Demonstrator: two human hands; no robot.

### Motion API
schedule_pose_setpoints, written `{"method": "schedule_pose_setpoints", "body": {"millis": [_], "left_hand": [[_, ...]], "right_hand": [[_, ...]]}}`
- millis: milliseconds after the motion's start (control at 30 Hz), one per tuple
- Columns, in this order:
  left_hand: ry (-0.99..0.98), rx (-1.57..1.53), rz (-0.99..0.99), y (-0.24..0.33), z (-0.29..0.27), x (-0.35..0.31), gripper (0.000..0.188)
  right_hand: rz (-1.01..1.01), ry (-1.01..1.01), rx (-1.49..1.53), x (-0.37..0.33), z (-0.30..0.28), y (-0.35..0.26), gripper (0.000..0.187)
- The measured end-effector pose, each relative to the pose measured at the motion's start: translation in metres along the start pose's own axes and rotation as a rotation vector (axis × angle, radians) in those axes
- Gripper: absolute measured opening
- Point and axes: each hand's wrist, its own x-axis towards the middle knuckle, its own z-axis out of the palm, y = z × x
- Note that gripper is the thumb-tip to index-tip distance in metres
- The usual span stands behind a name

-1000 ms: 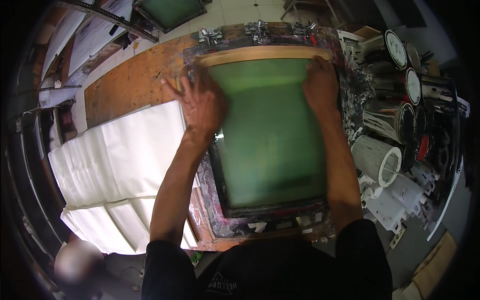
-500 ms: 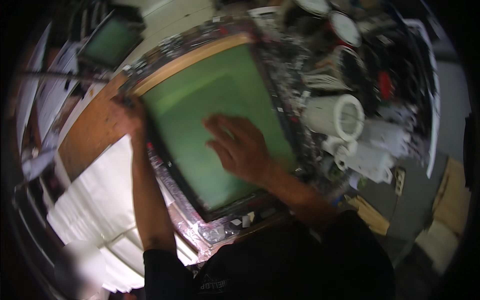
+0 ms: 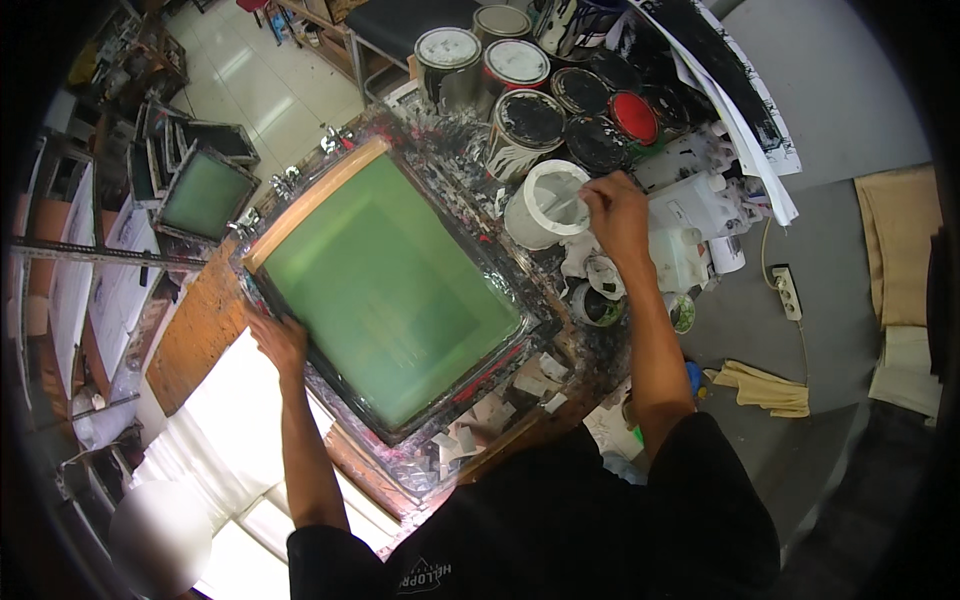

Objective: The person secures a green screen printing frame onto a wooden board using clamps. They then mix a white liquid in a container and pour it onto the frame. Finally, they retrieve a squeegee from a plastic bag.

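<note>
A screen printing frame (image 3: 395,290) with green mesh lies tilted on the stained work table; a slightly darker rectangle shows in its mesh. A wooden bar (image 3: 318,203) edges its far left side. My left hand (image 3: 280,340) grips the frame's left border, fingertips partly hidden against it. To the right stands a white plastic bucket (image 3: 530,222), its inside smeared white. Over the bucket's mouth, my right hand (image 3: 622,222) is closed on a thin pale stick-like tool (image 3: 562,206) that reaches down inside; its lower end cannot be made out.
Several paint cans (image 3: 530,120) crowd behind the bucket, one with a red lid (image 3: 634,118). Plastic bottles (image 3: 685,255) stand right of my right forearm. White sheets (image 3: 215,420) lie at the left. More framed screens (image 3: 208,192) lean at the far left.
My right hand has moved from over the green mesh to the bucket and now holds the pale tool. My left hand has slid nearer along the frame's left border. The view has shifted.
</note>
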Motion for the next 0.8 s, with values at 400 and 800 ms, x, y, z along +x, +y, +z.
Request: {"method": "schedule_pose_setpoints", "body": {"millis": [400,800], "left_hand": [[-0.446,0.076,0.847,0.012,-0.099,-0.207,0.043],[-0.718,0.046,0.943,0.013,-0.103,-0.213,0.031]], "right_hand": [[0.028,-0.11,0.142,0.016,-0.018,-0.01,0.014],[-0.266,0.151,0.005,0.022,-0.001,-0.017,0.004]]}}
